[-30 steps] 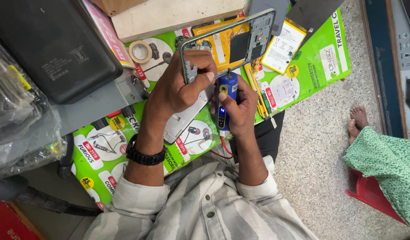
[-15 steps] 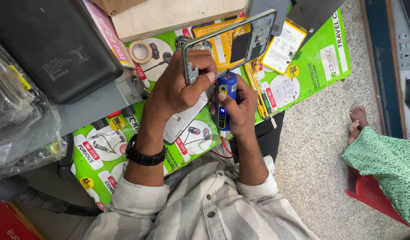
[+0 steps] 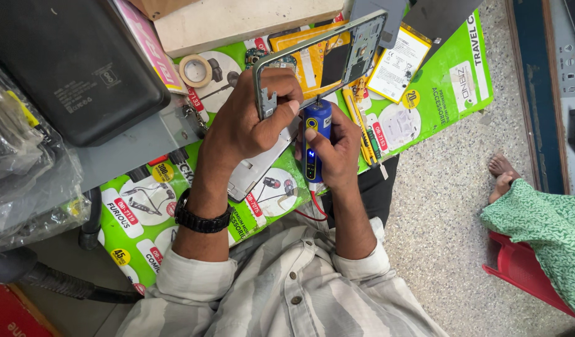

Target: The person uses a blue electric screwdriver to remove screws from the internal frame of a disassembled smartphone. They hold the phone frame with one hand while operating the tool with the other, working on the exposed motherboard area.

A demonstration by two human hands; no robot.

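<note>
Green mat (image 3: pixel 449 93) under cropped phone frame (image 3: pixel 318 62)

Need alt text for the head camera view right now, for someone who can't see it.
Seen from above, the left hand holds a phone frame upright while the right hand grips a blue electric screwdriver against its lower edge. Below lies a green printed sheet with a yellow battery and tape roll.

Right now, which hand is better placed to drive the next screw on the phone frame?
Right, probably. The right hand grips the blue electric screwdriver, its tip touching the phone frame. The left hand is busy holding that frame.
</note>
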